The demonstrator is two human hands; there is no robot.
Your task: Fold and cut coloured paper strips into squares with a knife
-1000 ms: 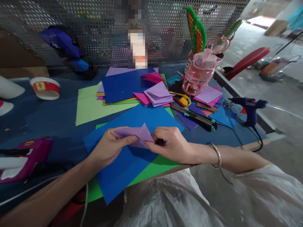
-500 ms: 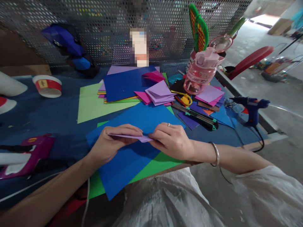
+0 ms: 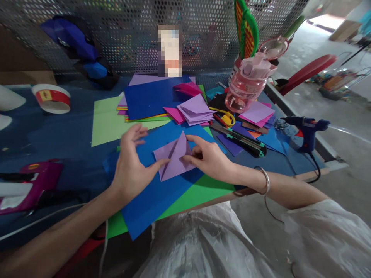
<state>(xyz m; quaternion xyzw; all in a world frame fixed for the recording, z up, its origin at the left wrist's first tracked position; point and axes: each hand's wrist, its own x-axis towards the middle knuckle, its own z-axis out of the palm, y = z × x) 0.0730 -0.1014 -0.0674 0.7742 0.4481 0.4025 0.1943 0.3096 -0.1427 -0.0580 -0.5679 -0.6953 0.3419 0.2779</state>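
A folded light purple paper [image 3: 180,160] with a raised triangular flap is over a blue sheet [image 3: 153,200]. My right hand [image 3: 213,159] grips its right edge between thumb and fingers. My left hand [image 3: 130,168] is open, fingers spread and raised, slightly blurred. Only its thumb touches the paper, on the lower left side near the fold. Under the blue sheet lies a green sheet [image 3: 199,197] at the table's front edge. Just beyond my hands sits a small stack of folded purple papers [image 3: 195,110].
Behind are a dark blue paper stack [image 3: 153,96] and a light green sheet [image 3: 102,119]. To the right are a box cutter [image 3: 243,143], a pink bottle [image 3: 246,87] and a corded glue gun [image 3: 307,129]. At left stand a paper bowl [image 3: 52,98] and a magenta device [image 3: 43,173].
My left hand has opened and lifted its fingers off the purple paper. The paper, seen nearly edge-on before, now shows its face with the triangular flap raised. My right hand still grips it.
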